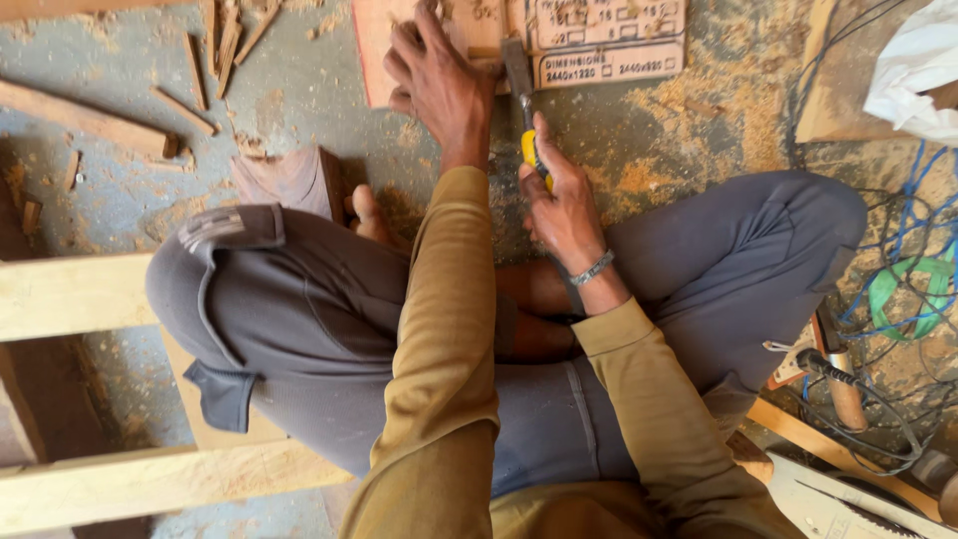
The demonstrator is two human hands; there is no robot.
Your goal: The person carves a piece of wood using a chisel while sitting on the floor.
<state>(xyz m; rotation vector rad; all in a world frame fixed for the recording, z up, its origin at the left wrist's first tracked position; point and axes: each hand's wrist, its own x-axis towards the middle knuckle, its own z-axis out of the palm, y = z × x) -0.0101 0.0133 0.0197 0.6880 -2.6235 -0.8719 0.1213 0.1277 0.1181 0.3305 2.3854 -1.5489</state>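
The right hand [561, 195] grips a yellow-handled chisel [519, 85], seemingly, pointing away toward the plywood board [374, 50] pinned under the flat left hand [439, 85].

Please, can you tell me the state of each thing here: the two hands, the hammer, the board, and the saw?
left hand: pressed flat on the board, holding nothing
right hand: closed on the hammer's handle
hammer: held, head over the board
board: flat on the floor
saw: lying unused beside the right leg
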